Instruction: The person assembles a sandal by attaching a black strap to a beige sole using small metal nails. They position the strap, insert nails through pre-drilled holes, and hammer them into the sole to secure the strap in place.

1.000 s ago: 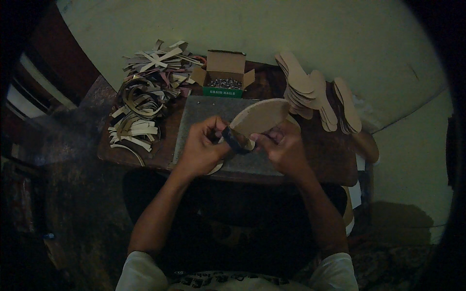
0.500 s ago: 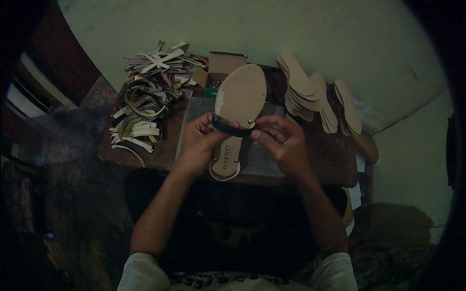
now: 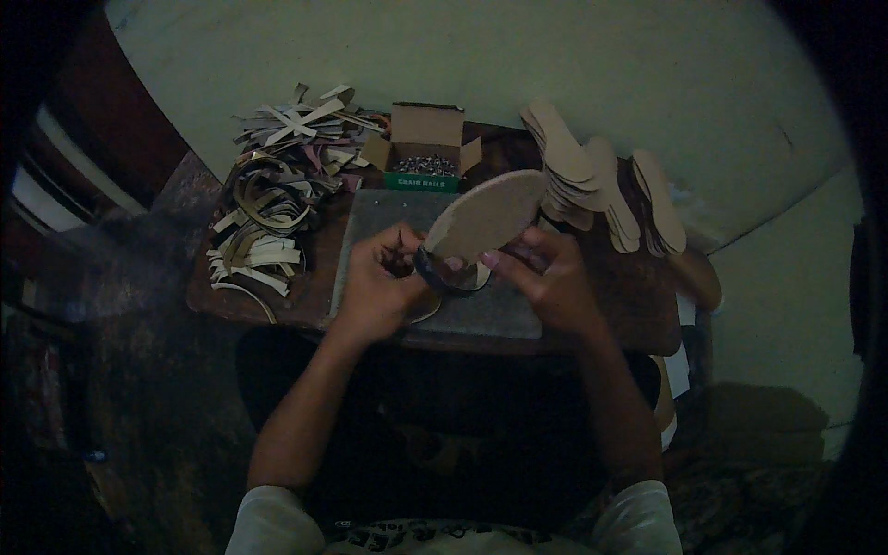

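A beige insole (image 3: 486, 217) is held up in front of me over the work table, tilted with its wide end toward the upper right. Around its middle runs a dark strap (image 3: 453, 287), bent in a loop. My left hand (image 3: 384, 282) is closed on the strap's left end and the insole's edge. At the other edge, my right hand (image 3: 555, 282) pinches the insole and strap between thumb and fingers. The lower end of the insole is mostly hidden behind my left hand. Beneath lies a grey slab (image 3: 499, 319) on the table.
Behind the slab stands an open cardboard box (image 3: 421, 180) of small nails. Loose strap pieces (image 3: 264, 254) are heaped at the left of the wooden table (image 3: 610, 305). Stacks of beige insoles (image 3: 564, 153) lie at the far right, near the wall (image 3: 638, 65).
The insole has turned and tilted, its wide end swinging right and down, uncovering the nail box. The strap has come a little lower. Both hands keep their hold.
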`<state>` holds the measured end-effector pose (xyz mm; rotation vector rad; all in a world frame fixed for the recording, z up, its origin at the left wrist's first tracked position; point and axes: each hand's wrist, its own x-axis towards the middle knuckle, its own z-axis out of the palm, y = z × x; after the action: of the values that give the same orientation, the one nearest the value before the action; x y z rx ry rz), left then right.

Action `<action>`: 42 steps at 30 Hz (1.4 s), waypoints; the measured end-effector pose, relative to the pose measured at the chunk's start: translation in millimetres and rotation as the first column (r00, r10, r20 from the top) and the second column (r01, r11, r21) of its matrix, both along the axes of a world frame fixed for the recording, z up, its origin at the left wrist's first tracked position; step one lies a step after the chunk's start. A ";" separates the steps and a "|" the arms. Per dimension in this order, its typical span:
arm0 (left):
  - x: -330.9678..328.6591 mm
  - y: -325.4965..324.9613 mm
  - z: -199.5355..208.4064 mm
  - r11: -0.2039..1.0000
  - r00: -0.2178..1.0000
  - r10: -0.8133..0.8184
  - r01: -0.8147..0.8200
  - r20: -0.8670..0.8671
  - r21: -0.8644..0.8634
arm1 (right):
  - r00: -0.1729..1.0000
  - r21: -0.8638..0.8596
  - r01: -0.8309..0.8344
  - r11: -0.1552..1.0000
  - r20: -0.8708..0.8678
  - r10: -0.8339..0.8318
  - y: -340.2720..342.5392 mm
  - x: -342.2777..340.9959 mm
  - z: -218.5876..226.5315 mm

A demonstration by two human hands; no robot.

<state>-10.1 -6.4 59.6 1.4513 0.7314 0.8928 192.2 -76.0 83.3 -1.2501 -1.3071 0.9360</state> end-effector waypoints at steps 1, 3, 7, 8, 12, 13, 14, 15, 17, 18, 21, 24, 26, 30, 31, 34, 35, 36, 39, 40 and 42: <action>1.3 -1.8 1.1 0.999 0.999 0.001 -0.003 0.047 0.034 | 0.999 0.051 0.024 0.998 0.037 -0.026 -1.6 -0.8 -1.5; 5.5 -7.1 4.9 0.995 0.991 0.000 -0.014 0.137 0.101 | 0.981 0.166 0.060 0.984 0.170 -0.088 -3.4 -1.2 -5.5; 7.7 -8.2 6.9 0.923 0.976 -0.001 -0.082 0.217 0.376 | 0.880 0.483 -0.031 0.875 0.428 -0.206 0.0 3.1 -5.2; 6.2 -2.1 4.7 0.855 0.975 -0.014 -0.103 0.222 0.508 | 0.858 0.567 -0.089 0.819 0.461 -0.226 2.0 3.9 -3.2; -0.3 6.4 8.4 0.504 0.973 0.106 -0.230 0.204 0.833 | 0.875 0.612 -0.177 0.771 0.457 -0.162 0.5 2.4 6.4; -0.8 6.2 10.0 0.456 0.973 0.127 -0.230 0.193 0.860 | 0.876 0.603 -0.175 0.778 0.456 -0.157 -0.7 3.3 6.3; -2.5 5.1 12.9 0.405 0.971 0.152 -0.230 0.182 0.885 | 0.878 0.596 -0.175 0.784 0.454 -0.149 -1.3 3.6 7.0; -4.0 3.8 15.8 0.353 0.969 0.178 -0.227 0.173 0.908 | 0.901 0.580 -0.171 0.796 0.419 -0.112 -0.6 5.5 5.9; -7.0 -3.8 21.4 0.306 0.961 0.244 -0.205 0.131 0.930 | 0.938 0.545 -0.166 0.822 0.344 -0.039 2.4 10.1 0.5; -7.5 -6.2 22.5 0.284 0.954 0.276 -0.192 0.112 0.939 | 0.952 0.552 -0.148 0.821 0.305 -0.033 3.0 9.7 -0.6; -6.9 -7.2 22.6 0.245 0.944 0.316 -0.176 0.093 0.953 | 0.975 0.554 -0.103 0.826 0.221 -0.027 3.0 6.9 -2.1; -5.7 -5.5 19.7 0.245 0.945 0.310 -0.187 0.106 0.951 | 0.973 0.528 -0.086 0.845 0.229 -0.043 2.3 5.8 -0.5; -3.0 0.6 12.4 0.271 0.956 0.275 -0.175 0.099 0.947 | 0.965 0.510 -0.093 0.855 0.258 -0.049 2.8 6.3 2.6; 5.8 -6.0 0.0 0.675 0.980 0.168 -0.192 0.106 0.713 | 0.972 0.444 -0.034 0.895 0.225 -0.074 3.4 0.2 1.9; 7.1 -10.6 0.1 0.802 0.979 0.179 -0.201 0.094 0.562 | 0.983 0.314 0.026 0.949 0.163 -0.081 -0.6 -2.9 -1.2; 12.8 -17.9 7.9 0.986 0.985 0.149 -0.155 0.092 0.063 | 0.997 0.075 0.081 0.994 -0.012 -0.080 0.5 0.2 -5.8; 12.8 -16.2 7.1 0.991 0.986 0.120 -0.112 0.115 -0.073 | 0.995 0.026 0.072 0.997 -0.074 -0.070 3.2 0.7 -7.8; 12.9 -14.4 5.6 0.976 0.986 0.093 -0.062 0.142 -0.208 | 0.991 0.002 0.066 0.998 -0.118 -0.065 5.1 1.3 -10.5; 13.2 -5.4 -12.8 0.909 0.958 0.085 0.037 0.273 -0.415 | 0.975 -0.049 0.038 0.998 -0.216 -0.048 8.7 -0.6 -13.8; 11.9 -4.1 -17.0 0.895 0.952 0.114 0.027 0.286 -0.445 | 0.974 -0.056 0.029 0.998 -0.225 -0.040 9.4 -3.7 -13.1; 15.0 -3.9 -16.2 0.861 0.936 0.166 0.016 0.310 -0.509 | 0.979 -0.021 0.018 1.000 -0.202 -0.022 9.2 -8.4 -14.8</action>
<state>4.9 -10.3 43.4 0.7752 0.6931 0.9020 183.7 -66.8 68.5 -1.1476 -1.1264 1.0353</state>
